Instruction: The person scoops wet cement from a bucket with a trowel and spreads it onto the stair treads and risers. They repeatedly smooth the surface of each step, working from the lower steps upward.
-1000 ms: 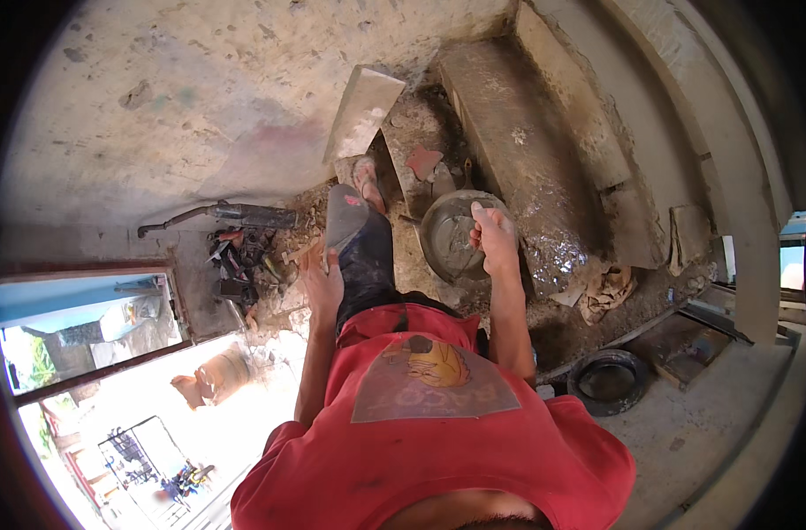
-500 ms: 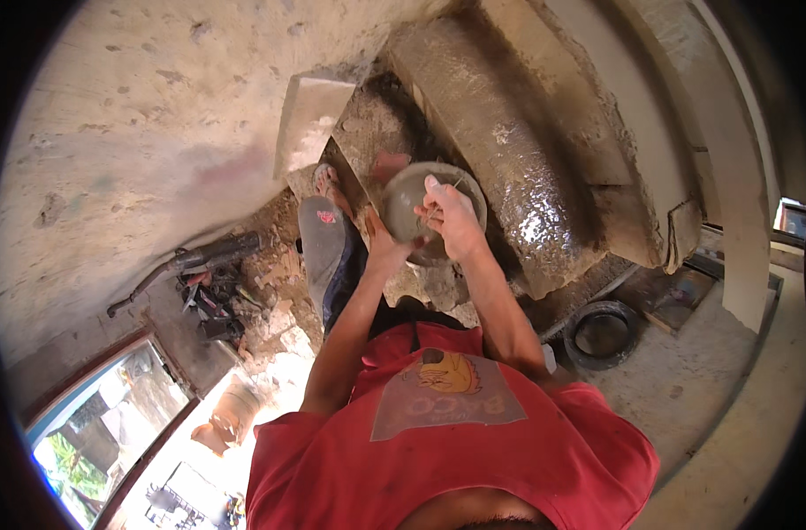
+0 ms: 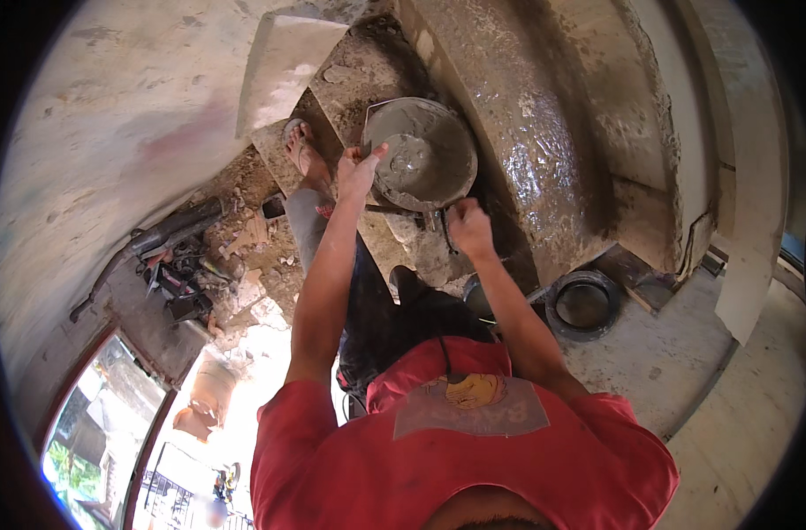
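Note:
A round bucket [image 3: 460, 181] of wet grey mortar stands in front of me, beside the stepped concrete. Its thin wire handle leans over the far left side. My left hand [image 3: 357, 172] is at the bucket's left rim, its thumb reaching over the edge and its fingers closed there. Just outside the near right rim is my right hand [image 3: 469, 228], fingers curled in; a thin dark strip shows beside it, and what it grips is hidden. My bare foot [image 3: 304, 150] rests on a ledge left of the bucket.
Wet concrete steps [image 3: 544, 150] rise along the right. A black rubber-like basin [image 3: 584, 305] sits on the floor at the right. Tools and debris [image 3: 178, 287] lie on the left by the plastered wall [image 3: 155, 97]. A pale board [image 3: 288, 71] leans ahead.
My hands have moved apart: the left to the bucket's left rim, the right from above the bucket down to its near right side. The view has shifted, showing more of the mortar.

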